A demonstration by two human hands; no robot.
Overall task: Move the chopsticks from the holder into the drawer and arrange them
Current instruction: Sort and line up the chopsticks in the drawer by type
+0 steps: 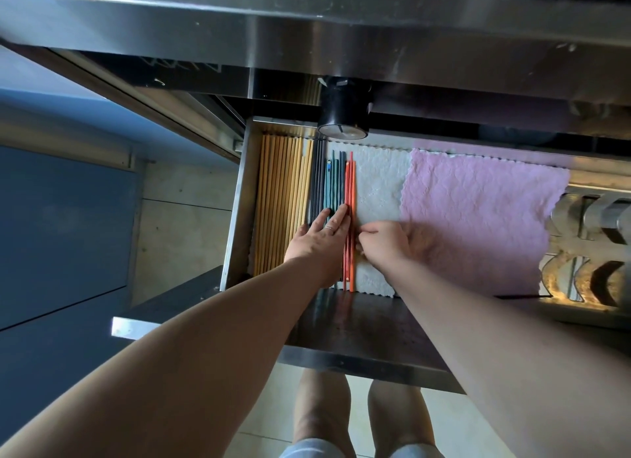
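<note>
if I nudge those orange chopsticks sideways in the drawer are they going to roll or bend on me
The orange chopsticks look straight and rigid, so they will probably shift as stiff sticks, not flex. They lie on a textured white cloth, which likely grips them and limits sliding or rolling. Being thin, they seem light; the right hand pinching beside them should need little force.

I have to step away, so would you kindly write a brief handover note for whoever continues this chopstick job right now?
Left hand: flat, fingers spread, pressing on the teal chopsticks and grey chopsticks.
Right hand: fingertips pinching at the orange chopsticks.
In the drawer, from its left wall: wooden chopsticks, grey, teal, orange, all lengthwise on the white liner; a pink cloth lies to the right.
Black holder stands on the counter edge; its contents are not visible.
Done: the groups lie sorted by colour.
Left: straighten the orange ones, check the holder.
</note>
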